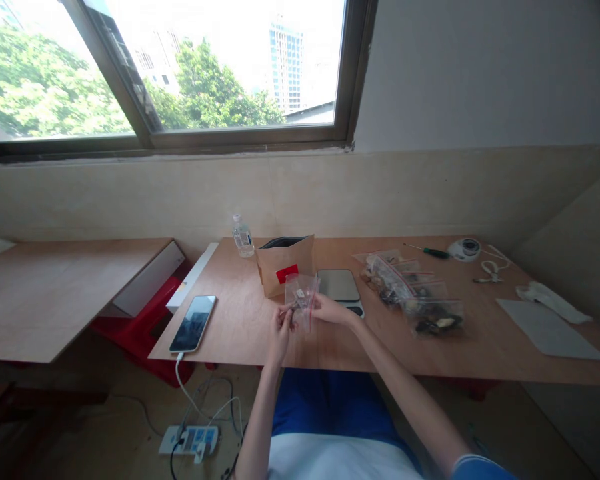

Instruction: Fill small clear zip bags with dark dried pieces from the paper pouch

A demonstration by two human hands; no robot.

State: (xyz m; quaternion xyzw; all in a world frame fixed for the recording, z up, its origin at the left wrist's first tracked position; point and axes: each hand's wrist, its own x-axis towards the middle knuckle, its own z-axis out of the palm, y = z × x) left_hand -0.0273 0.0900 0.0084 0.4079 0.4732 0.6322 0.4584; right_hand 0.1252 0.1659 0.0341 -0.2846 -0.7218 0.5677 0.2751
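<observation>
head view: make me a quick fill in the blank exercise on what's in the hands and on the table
1. The small clear bag is held by ____ hands: the left hand and the right hand.
2. The paper bag bears a ____ label.
3. The screwdriver has a ____ handle.
4. The water bottle stands ____ on the table.
Missing words: both, red, green, upright.

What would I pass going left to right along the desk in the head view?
phone → bottle → clear bag, pinched by left hand and right hand → scale → pile of bags → tape roll → white sheet
</observation>
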